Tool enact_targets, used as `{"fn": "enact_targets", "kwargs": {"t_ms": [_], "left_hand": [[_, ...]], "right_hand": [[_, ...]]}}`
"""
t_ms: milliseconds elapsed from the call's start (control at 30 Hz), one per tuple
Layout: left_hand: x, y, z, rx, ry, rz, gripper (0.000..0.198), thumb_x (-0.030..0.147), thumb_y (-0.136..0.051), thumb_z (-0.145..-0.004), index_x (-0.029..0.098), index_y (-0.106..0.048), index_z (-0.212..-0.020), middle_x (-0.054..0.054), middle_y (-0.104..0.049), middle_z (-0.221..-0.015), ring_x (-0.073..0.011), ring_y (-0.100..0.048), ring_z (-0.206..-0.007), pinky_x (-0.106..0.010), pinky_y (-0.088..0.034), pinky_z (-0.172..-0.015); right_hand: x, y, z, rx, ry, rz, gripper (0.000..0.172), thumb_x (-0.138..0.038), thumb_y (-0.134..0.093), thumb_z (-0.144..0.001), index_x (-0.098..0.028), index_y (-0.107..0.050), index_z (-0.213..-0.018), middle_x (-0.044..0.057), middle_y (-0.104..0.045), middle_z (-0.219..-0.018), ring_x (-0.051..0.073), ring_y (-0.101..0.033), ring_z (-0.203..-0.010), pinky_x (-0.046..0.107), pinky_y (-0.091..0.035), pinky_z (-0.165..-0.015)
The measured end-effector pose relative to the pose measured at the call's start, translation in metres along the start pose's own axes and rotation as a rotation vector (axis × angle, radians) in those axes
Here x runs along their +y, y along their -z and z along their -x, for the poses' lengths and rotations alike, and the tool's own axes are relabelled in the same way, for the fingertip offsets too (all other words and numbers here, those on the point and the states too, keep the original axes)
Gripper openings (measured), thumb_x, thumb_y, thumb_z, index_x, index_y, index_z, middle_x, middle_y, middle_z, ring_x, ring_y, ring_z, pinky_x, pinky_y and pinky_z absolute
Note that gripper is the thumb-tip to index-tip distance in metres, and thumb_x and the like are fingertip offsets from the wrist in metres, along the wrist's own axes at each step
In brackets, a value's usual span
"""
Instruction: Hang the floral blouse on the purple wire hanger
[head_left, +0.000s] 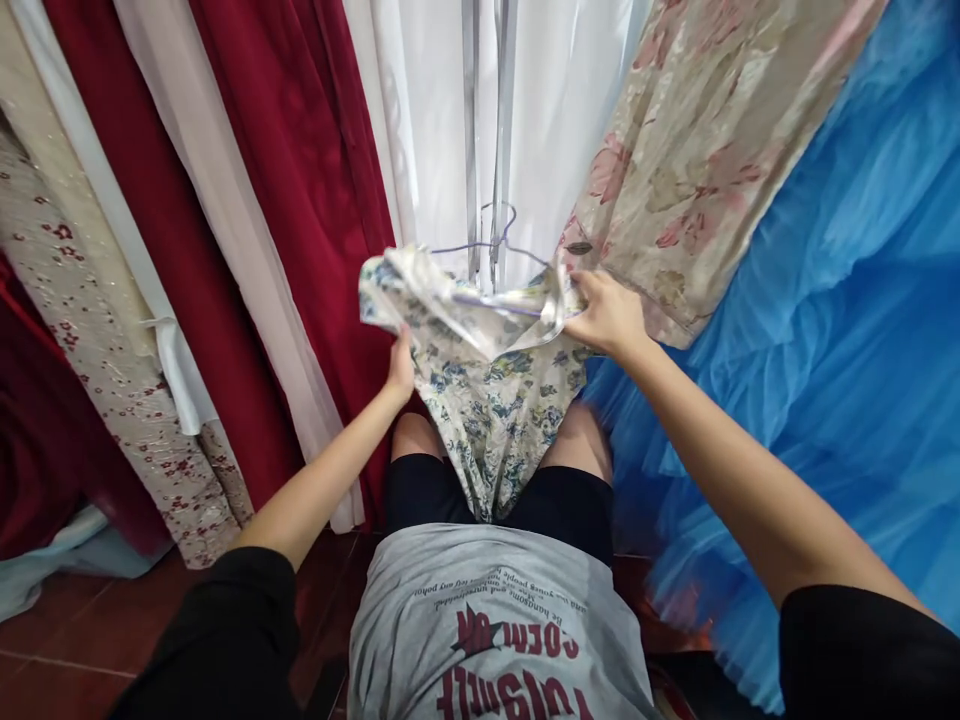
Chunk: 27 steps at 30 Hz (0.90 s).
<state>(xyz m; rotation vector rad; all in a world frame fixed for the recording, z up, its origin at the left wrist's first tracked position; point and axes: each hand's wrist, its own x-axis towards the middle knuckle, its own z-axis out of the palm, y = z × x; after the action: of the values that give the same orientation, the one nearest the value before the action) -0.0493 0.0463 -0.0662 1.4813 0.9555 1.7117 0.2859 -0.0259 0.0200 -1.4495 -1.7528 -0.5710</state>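
A pale garment (487, 400) with blue and green flowers hangs on a thin wire hanger (491, 235), whose hook is at a metal rail (487, 120). My left hand (401, 365) is closed on the garment's left side, below its shoulder. My right hand (607, 315) pinches the right shoulder of the garment, beside the hanger's end. The garment's lower part drops between my knees.
Dark red curtains (300, 200), white sheer cloth (420, 120) and a spotted cream cloth (82, 330) hang at the left. A floral beige fabric (697, 150) and bright blue tulle (840, 330) fill the right. Red floor tiles (90, 640) show at the lower left.
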Motion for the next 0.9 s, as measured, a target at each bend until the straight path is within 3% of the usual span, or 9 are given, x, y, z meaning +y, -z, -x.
{"fn": "enact_targets", "kwargs": {"t_ms": [100,233,333,433,600,733,900], "left_hand": [[-0.031,-0.004,0.031,-0.027,-0.017,0.01,0.053,0.053,-0.081,-0.073,0.017,-0.067,-0.11,-0.013,-0.073,-0.125,-0.0306,-0.066,-0.122,-0.042,-0.048,-0.11],[-0.049,-0.018,0.067,-0.058,0.109,0.067,0.052,0.047,-0.081,-0.074,0.015,-0.068,-0.113,-0.017,-0.071,-0.13,-0.0323,-0.066,-0.123,-0.045,-0.046,-0.111],[-0.042,-0.025,0.072,-0.062,0.12,0.115,0.055,0.046,-0.081,-0.075,0.012,-0.069,-0.116,-0.018,-0.07,-0.131,-0.0337,-0.064,-0.127,-0.046,-0.045,-0.113],[-0.025,-0.027,0.061,-0.02,0.095,0.142,0.055,0.043,-0.082,-0.074,0.011,-0.07,-0.117,-0.018,-0.071,-0.129,-0.0345,-0.064,-0.125,-0.048,-0.045,-0.113],[0.0,-0.027,0.053,-0.108,0.099,0.125,0.064,0.035,-0.084,-0.07,0.014,-0.067,-0.129,-0.015,-0.071,-0.13,-0.0349,-0.061,-0.13,-0.05,-0.042,-0.116],[0.004,-0.026,0.06,-0.191,0.152,0.134,0.067,0.034,-0.084,-0.07,0.014,-0.066,-0.131,-0.015,-0.07,-0.132,-0.035,-0.061,-0.129,-0.05,-0.041,-0.116],[0.006,-0.027,0.063,-0.157,0.151,0.177,0.068,0.035,-0.085,-0.069,0.014,-0.066,-0.132,-0.016,-0.07,-0.132,-0.0354,-0.061,-0.129,-0.05,-0.042,-0.116]], "right_hand": [[-0.002,0.001,0.003,-0.017,0.134,-0.015,0.074,-0.055,-0.072,-0.073,-0.015,-0.06,-0.135,0.018,-0.068,-0.124,0.041,-0.065,-0.11,0.045,-0.052,-0.087],[0.01,-0.003,0.017,-0.026,0.161,-0.012,0.073,-0.053,-0.069,-0.074,-0.014,-0.056,-0.135,0.018,-0.067,-0.128,0.039,-0.064,-0.113,0.042,-0.052,-0.083],[0.011,-0.005,0.018,-0.006,0.073,0.031,0.064,-0.052,-0.065,-0.078,-0.016,-0.059,-0.13,0.017,-0.068,-0.127,0.038,-0.066,-0.108,0.04,-0.05,-0.076],[0.006,-0.004,0.014,0.014,0.026,0.029,0.056,-0.051,-0.063,-0.08,-0.018,-0.063,-0.125,0.016,-0.071,-0.122,0.038,-0.066,-0.106,0.039,-0.049,-0.075],[0.005,-0.002,0.015,0.033,0.002,0.009,0.057,-0.054,-0.066,-0.076,-0.018,-0.066,-0.121,0.014,-0.073,-0.119,0.038,-0.069,-0.103,0.04,-0.049,-0.075],[0.005,0.004,0.015,0.021,0.002,0.027,0.06,-0.055,-0.068,-0.073,-0.018,-0.068,-0.12,0.015,-0.074,-0.117,0.038,-0.07,-0.1,0.04,-0.05,-0.075],[0.002,0.012,0.013,0.055,0.007,0.031,0.055,-0.052,-0.067,-0.076,-0.018,-0.069,-0.119,0.015,-0.075,-0.115,0.037,-0.071,-0.1,0.039,-0.05,-0.075]]}}
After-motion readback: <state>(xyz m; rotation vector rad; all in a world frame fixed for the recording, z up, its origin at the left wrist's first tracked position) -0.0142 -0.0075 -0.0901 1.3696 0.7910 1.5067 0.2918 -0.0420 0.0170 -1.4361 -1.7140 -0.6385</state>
